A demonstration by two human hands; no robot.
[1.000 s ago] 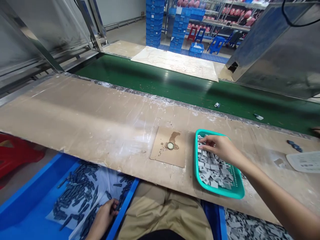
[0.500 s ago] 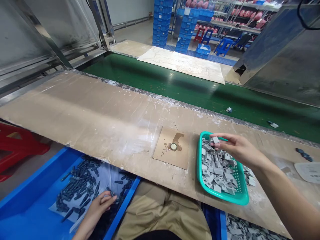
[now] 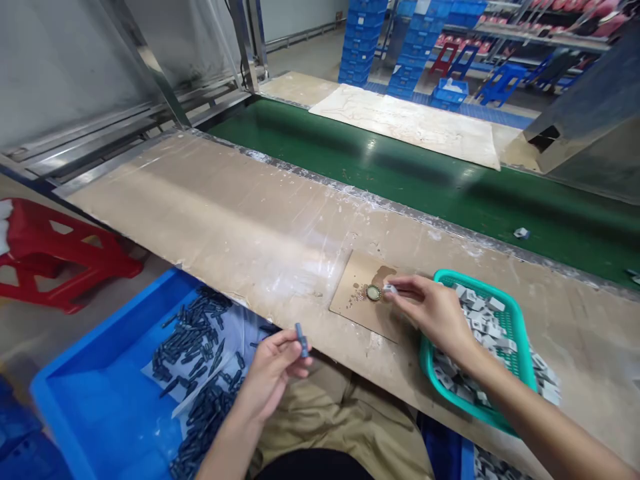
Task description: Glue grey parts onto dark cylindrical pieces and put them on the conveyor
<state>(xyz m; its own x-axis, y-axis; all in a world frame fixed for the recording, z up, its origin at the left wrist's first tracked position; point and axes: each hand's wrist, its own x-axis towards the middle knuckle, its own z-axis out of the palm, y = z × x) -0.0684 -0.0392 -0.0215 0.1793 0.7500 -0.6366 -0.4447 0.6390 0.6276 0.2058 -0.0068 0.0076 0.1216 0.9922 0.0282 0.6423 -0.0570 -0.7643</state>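
Observation:
My left hand [image 3: 280, 363] pinches a small dark grey stick-shaped plastic part [image 3: 301, 339], held upright just off the table's front edge. Between the fingertips of my right hand [image 3: 433, 310] is a small light grey block [image 3: 390, 289], beside a bottle cap [image 3: 373, 292] with pale contents. The cap rests on a square of cardboard [image 3: 350, 300] marked with wet brown stains. Under my right wrist stands a green basket [image 3: 523, 347] filled with similar grey blocks [image 3: 483, 313].
At the left, a blue bin [image 3: 115, 333] holds many dark stick parts [image 3: 190, 340]. A green conveyor belt [image 3: 400, 167] runs behind the table [image 3: 225, 220], with a grey block [image 3: 521, 233] on it. A red stool [image 3: 65, 247] stands far left.
My left hand has risen out of the blue bin with a dark stick part. My right hand has carried a grey block left from the basket to the bottle cap. The view has shifted left.

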